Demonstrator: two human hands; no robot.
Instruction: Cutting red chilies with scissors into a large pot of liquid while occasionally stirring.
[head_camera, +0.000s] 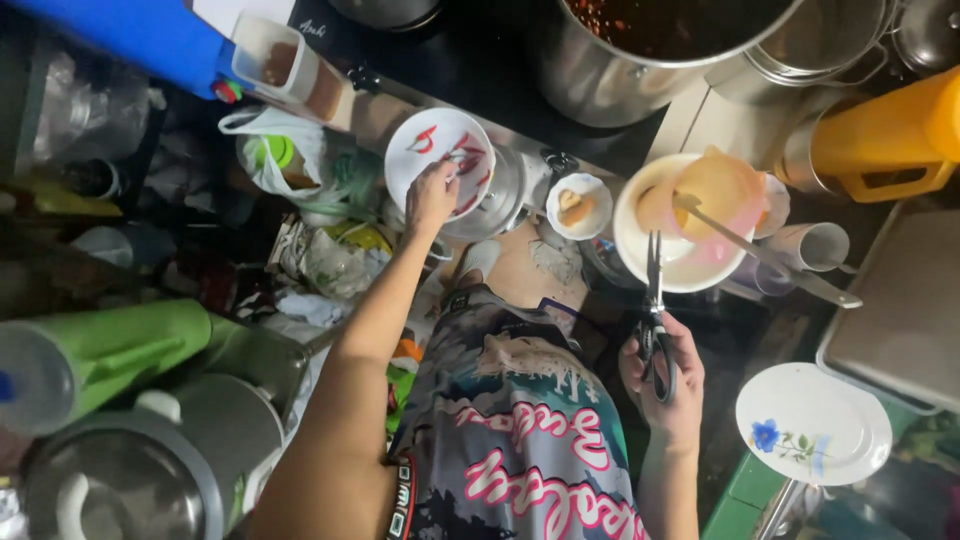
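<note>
My right hand (662, 380) was closed through the black handles of a pair of scissors (653, 305), gripping them firmly. The scissors ran lengthwise away from me, handles near and blades pointing far, their tips reaching over the near rim of a white bowl (640, 262). The blades looked shut or nearly so. My left hand (432, 195) was stretched out to the far left, fingers curled down onto a white plate (415, 165) that carried a few red chillies (425, 138); whether the fingers pinched one of them I could not tell.

I counted one pair of scissors, two white plates, and two white bowls. The second plate (812, 422), with a blue flower on it, lay near me on the right, well apart from both hands. The smaller bowl (579, 206) sat between the chilli plate and the big bowl. Inside the big bowl a pink scoop (718, 190) rested, with a long metal ladle handle (770, 262) slanting out to the right.

A large steel pot (640, 55) of dark red contents stood at the far side on a dark stove top, a yellow jug (885, 140) at the far right. The floor below was crowded with plastic bags (300, 160) and a green roll (120, 350) at the left, in a dim, cramped kitchen.
</note>
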